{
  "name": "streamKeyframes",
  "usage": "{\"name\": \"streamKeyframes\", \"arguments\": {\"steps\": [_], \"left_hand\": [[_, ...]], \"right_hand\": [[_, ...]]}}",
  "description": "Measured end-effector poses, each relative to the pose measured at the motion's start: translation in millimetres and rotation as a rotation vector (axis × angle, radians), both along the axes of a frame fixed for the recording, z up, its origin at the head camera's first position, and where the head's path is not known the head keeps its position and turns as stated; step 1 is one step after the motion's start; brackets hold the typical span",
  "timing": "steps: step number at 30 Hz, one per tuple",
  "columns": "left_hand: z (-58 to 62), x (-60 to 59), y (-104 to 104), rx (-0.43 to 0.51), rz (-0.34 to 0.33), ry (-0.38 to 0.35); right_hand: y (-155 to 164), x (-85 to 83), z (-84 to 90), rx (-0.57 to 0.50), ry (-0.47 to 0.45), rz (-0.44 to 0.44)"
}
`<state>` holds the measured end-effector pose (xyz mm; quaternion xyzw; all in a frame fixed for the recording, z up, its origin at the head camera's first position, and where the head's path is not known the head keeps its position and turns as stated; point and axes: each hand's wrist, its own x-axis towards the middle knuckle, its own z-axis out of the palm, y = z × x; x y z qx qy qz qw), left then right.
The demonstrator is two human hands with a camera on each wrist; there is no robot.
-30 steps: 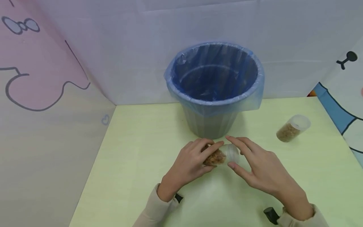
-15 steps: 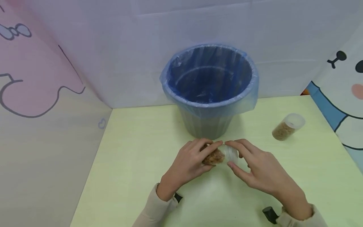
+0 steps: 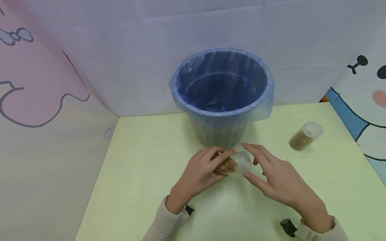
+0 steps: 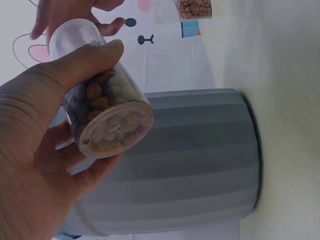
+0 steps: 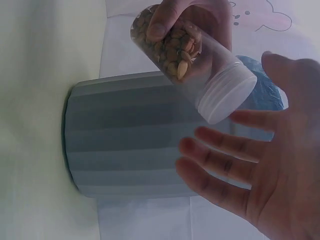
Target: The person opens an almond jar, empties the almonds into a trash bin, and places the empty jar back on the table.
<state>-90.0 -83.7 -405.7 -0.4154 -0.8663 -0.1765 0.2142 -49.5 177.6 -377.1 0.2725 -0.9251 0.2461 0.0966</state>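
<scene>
My left hand (image 3: 200, 170) grips a clear plastic jar (image 4: 112, 95), its fingers and thumb curled round the body. Brown nuts (image 5: 172, 47) fill the part toward its base. The jar lies tilted nearly sideways above the table, and its translucent ridged lid (image 3: 245, 161) points right. Just off that lid, my right hand (image 3: 278, 177) has thumb and fingers spread on either side of it. A gap shows between those fingers and the lid in the right wrist view.
Behind the hands stands a grey bin (image 3: 218, 134) lined with a blue plastic bag (image 3: 265, 103). A second jar of nuts (image 3: 305, 136) stands on the pale yellow table (image 3: 144, 154) at the right. Printed sheets (image 3: 144, 67) form walls around the back and sides.
Half a second ago the right fingers touched the lid; now they have spread away from it. The left hand keeps its grip on the jar. The head view has shifted slightly.
</scene>
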Motion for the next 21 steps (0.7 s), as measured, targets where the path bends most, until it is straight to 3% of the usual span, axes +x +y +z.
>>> {"name": "streamKeyframes", "arguments": {"steps": [7,21], "left_hand": [[-0.7,-2.2,-2.7,0.005,0.002,0.032],[-0.9,-1.8,-4.9,-0.013,0.023,0.022]], "right_hand": [[-4.1,-5.0,0.2,0.015,0.027,-0.03],[-2.8,-8.5,-4.8,-0.043,0.109,0.1]]}}
